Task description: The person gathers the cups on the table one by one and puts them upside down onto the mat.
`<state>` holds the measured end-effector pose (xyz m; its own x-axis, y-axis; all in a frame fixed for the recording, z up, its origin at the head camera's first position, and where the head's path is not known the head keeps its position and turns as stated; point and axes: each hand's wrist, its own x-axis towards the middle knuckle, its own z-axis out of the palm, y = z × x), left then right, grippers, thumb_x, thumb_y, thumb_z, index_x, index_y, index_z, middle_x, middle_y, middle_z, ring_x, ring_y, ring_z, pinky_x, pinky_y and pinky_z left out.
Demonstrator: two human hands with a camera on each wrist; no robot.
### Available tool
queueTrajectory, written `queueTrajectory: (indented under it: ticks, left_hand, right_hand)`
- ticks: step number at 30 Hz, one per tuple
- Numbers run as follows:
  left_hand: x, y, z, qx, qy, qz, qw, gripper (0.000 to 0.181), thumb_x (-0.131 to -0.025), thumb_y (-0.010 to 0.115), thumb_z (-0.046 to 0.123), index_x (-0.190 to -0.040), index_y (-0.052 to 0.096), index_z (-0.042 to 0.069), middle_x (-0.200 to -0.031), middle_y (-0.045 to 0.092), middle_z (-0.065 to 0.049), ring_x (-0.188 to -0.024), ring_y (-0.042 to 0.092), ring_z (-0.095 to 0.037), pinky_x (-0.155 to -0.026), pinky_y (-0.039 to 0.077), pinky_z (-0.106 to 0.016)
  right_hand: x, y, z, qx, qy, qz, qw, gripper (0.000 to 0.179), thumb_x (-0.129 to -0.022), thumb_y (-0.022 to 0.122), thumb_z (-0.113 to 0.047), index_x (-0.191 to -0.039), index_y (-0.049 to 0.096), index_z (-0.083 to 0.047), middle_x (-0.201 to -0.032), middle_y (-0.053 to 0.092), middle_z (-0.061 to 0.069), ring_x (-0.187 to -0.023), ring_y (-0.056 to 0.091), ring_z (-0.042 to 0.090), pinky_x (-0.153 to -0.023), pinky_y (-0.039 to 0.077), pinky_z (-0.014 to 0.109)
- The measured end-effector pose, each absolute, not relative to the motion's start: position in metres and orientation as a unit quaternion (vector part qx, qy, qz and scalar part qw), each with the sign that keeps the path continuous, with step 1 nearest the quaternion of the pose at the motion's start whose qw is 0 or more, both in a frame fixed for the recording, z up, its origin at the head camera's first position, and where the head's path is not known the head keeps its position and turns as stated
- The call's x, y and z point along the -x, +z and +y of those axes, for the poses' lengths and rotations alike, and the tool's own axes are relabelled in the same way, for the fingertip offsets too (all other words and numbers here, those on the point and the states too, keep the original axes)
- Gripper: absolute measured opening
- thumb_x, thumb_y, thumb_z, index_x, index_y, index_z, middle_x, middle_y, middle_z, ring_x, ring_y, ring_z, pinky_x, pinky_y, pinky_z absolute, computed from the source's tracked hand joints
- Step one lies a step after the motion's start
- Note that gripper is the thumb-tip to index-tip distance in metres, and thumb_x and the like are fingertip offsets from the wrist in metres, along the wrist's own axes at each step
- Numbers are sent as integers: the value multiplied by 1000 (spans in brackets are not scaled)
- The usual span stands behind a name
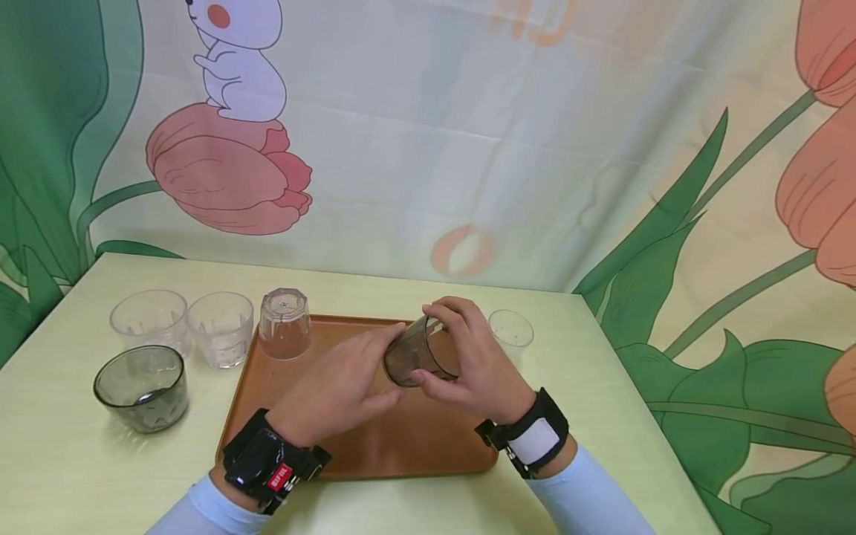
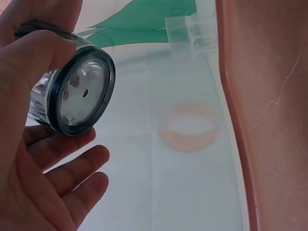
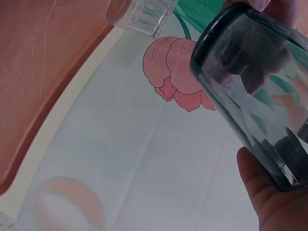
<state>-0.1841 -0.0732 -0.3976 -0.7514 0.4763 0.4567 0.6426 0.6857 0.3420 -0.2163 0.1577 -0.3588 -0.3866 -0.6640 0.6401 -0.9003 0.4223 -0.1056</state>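
My right hand (image 1: 471, 357) grips a smoky grey tumbler (image 1: 409, 353) round its mouth end, thumb below and fingers over the top. The tumbler is tilted above the brown tray (image 1: 361, 467), its base toward my left hand (image 1: 337, 386). That hand reaches to the base with fingers extended and thumb spread below; whether it touches is unclear. In the left wrist view the tumbler's round base (image 2: 84, 91) faces the camera. The right wrist view shows its tinted side (image 3: 260, 91) beside the right thumb (image 3: 252, 175). An upside-down clear glass (image 1: 284, 331) stands at the tray's far left corner.
Two clear glasses (image 1: 150, 319) (image 1: 221, 327) stand upright on the table left of the tray, and a wide smoky glass (image 1: 150, 394) is nearer the front. Another clear glass (image 1: 511, 331) is behind my right hand. A printed curtain (image 1: 401, 148) hangs behind the table.
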Motion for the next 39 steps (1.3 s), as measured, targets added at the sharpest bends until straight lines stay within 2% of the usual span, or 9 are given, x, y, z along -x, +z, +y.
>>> queueTrajectory:
  ticks: [7,14,18,24,29,36,39]
  left_hand:
    - [185,-399,-73,306,-247,-902,176,83,-86,76,40,-151,37,5,-130,62,-6,-113,62,-14,-95,56,-30]
    - [186,-397,-71,299,-262,-904,160,87,-84,79,37,-152,34,6,-127,62,-4,-108,62,-11,-91,57,-26]
    - [185,-397,-70,302,-267,-901,158,89,-85,80,35,-153,31,5,-129,60,-7,-110,63,-13,-91,57,-28]
    - [188,-400,-73,309,-272,-899,148,89,-88,77,37,-155,27,6,-133,58,-8,-111,62,-14,-91,57,-28]
    - [191,-403,-79,313,-264,-898,160,88,-89,76,39,-155,28,7,-133,57,-7,-111,61,-13,-92,57,-29]
    - [190,-401,-83,312,-252,-900,170,86,-89,74,41,-155,29,8,-128,58,-6,-103,63,-11,-82,58,-25]
    - [190,-401,-84,316,-252,-899,169,86,-90,74,41,-155,28,8,-129,58,-6,-103,63,-11,-83,58,-25]
  right_hand:
    - [215,-360,154,-485,238,-802,255,73,-96,51,-57,-142,39,-2,-132,45,18,-123,46,29,-102,47,43]
    - [214,-358,152,-482,253,-801,248,72,-97,50,-58,-143,36,-4,-131,43,17,-123,44,28,-102,46,43]
    - [214,-359,151,-480,257,-803,243,72,-97,49,-58,-143,36,-4,-132,42,17,-124,44,28,-103,46,43]
    - [213,-358,151,-477,259,-807,232,72,-98,49,-58,-145,34,-5,-134,42,17,-126,43,27,-105,44,44]
    - [213,-360,151,-478,253,-811,222,74,-98,48,-59,-146,32,-5,-139,40,18,-131,40,29,-108,42,45]
    - [213,-362,152,-480,249,-814,213,77,-98,48,-59,-148,29,-4,-143,38,19,-134,40,29,-110,43,46]
    - [211,-361,153,-479,244,-817,208,77,-98,48,-60,-149,28,-5,-146,37,19,-135,40,30,-109,43,48]
